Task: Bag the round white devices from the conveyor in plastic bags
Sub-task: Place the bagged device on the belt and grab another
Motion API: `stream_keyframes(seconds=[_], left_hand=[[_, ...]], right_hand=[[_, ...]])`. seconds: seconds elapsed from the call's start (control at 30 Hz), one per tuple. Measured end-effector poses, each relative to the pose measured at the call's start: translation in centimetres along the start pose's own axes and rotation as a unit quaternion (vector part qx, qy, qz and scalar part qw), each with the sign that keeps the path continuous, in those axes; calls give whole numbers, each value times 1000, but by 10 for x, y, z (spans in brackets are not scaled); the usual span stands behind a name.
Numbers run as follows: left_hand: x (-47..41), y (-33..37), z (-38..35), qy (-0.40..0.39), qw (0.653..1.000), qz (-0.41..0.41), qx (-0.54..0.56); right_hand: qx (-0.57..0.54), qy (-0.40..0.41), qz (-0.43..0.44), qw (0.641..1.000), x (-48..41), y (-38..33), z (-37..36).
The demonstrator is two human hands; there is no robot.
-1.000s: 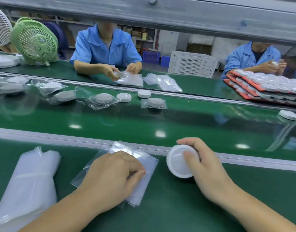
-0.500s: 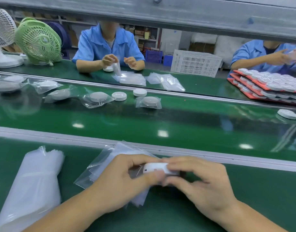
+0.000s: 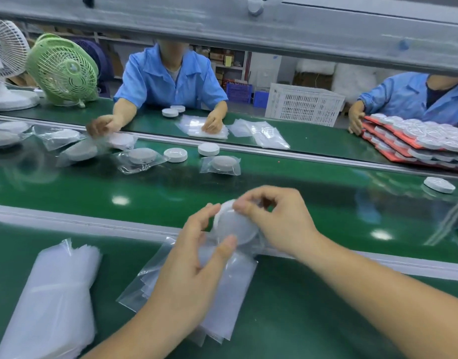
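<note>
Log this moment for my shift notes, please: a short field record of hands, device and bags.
left hand: holds a clear bag at its mouth
right hand: pinches the device by its rim
device: raised, apparently part-way into the bag
spare bags: stacked on the bench under the hands
belt: carries loose devices and bagged devices

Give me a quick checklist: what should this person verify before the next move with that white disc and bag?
1. Right hand grips the round white device: ok, fingers pinch its upper rim.
2. Left hand holds the plastic bag: ok, thumb presses the film.
3. Device fully inside the bag: cannot tell, the film is clear and blurred.
4. Spare bags within reach: ok, the stack lies under the left hand.
5. Another loose device waiting on the conveyor: ok, at the right.
</note>
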State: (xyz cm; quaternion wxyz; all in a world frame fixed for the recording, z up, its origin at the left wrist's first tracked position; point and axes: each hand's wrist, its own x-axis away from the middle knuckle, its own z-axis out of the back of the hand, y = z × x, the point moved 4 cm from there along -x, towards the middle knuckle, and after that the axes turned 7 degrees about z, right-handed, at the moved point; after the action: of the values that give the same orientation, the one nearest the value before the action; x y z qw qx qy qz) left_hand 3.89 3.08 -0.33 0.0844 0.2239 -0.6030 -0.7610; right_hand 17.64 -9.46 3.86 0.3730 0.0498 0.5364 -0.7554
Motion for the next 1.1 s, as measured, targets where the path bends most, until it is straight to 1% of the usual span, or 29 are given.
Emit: stream_keyframes(seconds=[0.03,0.1,0.17,0.2,0.23,0.27,0.33,0.37,0.4,0.43,0.53,0.57,0.6,0.67,0.7,0.77,0.8,0.83,0.87,0.9,0.93,1.0,1.03,1.07,1.1], left_hand=[[1,-3,1,1,998,-6,-68],[3,-7,1,-12,983,-54,-174],[4,-10,-2,-30,964,-104,-243],[4,-13,-4,-39,956,-118,-267],[5,-16,-6,-51,948,-127,-287],[6,-18,-7,-61,941,-131,-306],[8,-23,-10,-84,922,-140,-350],[8,-25,-11,-101,915,-127,-370],[7,-26,-13,-117,910,-102,-386],[6,-27,-14,-124,906,-95,-392],[8,-24,-16,-148,900,-120,-392],[9,-23,-17,-151,897,-139,-391],[10,-20,-16,-146,896,-140,-394],[9,-16,-17,-148,903,-113,-386],[10,-20,-17,-143,907,-120,-378],[11,-26,-15,-132,907,-124,-379],[11,-24,-13,-129,905,-128,-384],[11,-23,-14,-135,903,-129,-387],[10,-22,-14,-142,900,-123,-394],[10,-20,-13,-142,899,-123,-397],[8,-17,-12,-131,899,-127,-399],[6,-19,-12,-128,902,-128,-392],[6,-22,-12,-132,907,-119,-383],[5,-22,-10,-134,911,-114,-373],[5,-22,-9,-137,911,-114,-372]], right_hand=[[21,18,-11,1000,-18,10,2],[82,72,-19,994,-57,31,11],[175,133,-21,975,-97,48,25],[223,151,-28,963,-114,56,33],[266,150,-52,951,-129,69,38],[305,120,-90,940,-140,82,40],[354,-6,-178,918,-146,109,29],[353,-63,-208,910,-141,119,21],[342,-99,-215,909,-135,123,14],[335,-112,-200,914,-128,124,11],[341,-110,-144,922,-103,117,22],[343,-110,-139,922,-92,118,32],[344,-105,-140,923,-80,121,45],[373,-77,-151,912,-54,128,82],[428,-57,-157,888,-42,131,106],[571,-45,-193,797,-14,137,156],[609,-58,-229,757,1,144,180],[620,-75,-269,733,18,151,205],[607,-88,-303,730,35,160,225],[579,-94,-326,741,51,167,241],[546,-93,-336,762,65,171,254],[507,-55,-311,802,81,172,272],[511,-34,-288,809,84,170,278],[529,-18,-265,806,86,167,281],[556,-8,-246,794,87,164,282]])
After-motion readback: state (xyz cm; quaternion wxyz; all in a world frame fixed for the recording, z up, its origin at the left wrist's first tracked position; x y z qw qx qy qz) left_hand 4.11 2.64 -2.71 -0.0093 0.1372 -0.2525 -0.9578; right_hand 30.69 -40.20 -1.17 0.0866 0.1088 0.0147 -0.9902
